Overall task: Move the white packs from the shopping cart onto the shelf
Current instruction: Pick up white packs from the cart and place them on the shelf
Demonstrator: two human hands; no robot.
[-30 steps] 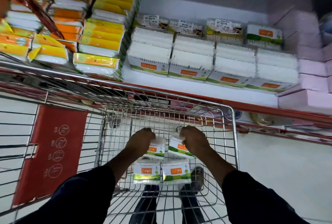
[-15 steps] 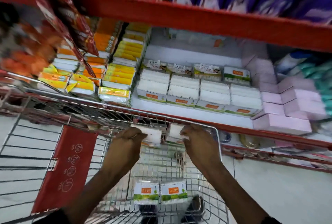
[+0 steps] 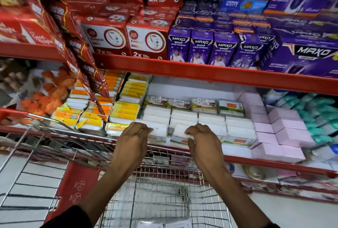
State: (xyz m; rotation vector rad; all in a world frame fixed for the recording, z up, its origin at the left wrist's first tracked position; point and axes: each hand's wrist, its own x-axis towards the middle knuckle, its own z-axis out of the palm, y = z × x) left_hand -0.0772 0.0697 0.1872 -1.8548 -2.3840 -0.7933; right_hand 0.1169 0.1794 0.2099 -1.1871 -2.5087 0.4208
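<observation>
I've got both hands up at the shelf (image 3: 236, 160), w/ a white pack pinched in each: left hand (image 3: 132, 142) on the left pack (image 3: 160, 130), right hand (image 3: 203, 142) on the right pack (image 3: 180, 130), both over the front row of stocked white packs (image 3: 239, 127). Two more packs (image 3: 164, 224) lie in the cart (image 3: 164, 187) btm, blurred.

two white packs (image 3: 161, 129) held at shelf (image 3: 236, 152) front
</observation>
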